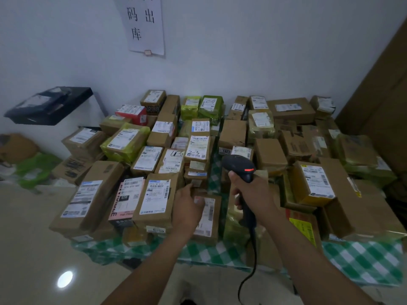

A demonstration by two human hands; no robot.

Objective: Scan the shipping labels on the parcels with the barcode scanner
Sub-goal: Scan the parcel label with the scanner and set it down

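Note:
Many cardboard and green-wrapped parcels with white shipping labels cover a table with a green checked cloth [363, 260]. My right hand [251, 194] grips the handle of a black barcode scanner [239, 166], whose red light glows on top; its cable hangs down toward me. The scanner's head points out over the middle parcels. My left hand [187, 208] rests on a small brown labelled parcel [208, 219] at the table's near edge, fingers on its left side. Whether it grips the parcel is unclear. A larger labelled box [155, 199] lies just left of it.
A black tray-like shelf [50, 104] juts from the white wall at the left. More boxes and green bags [33, 168] lie on the glossy floor at left. A paper sign [143, 23] hangs on the wall. A large brown board [383, 89] stands at the right.

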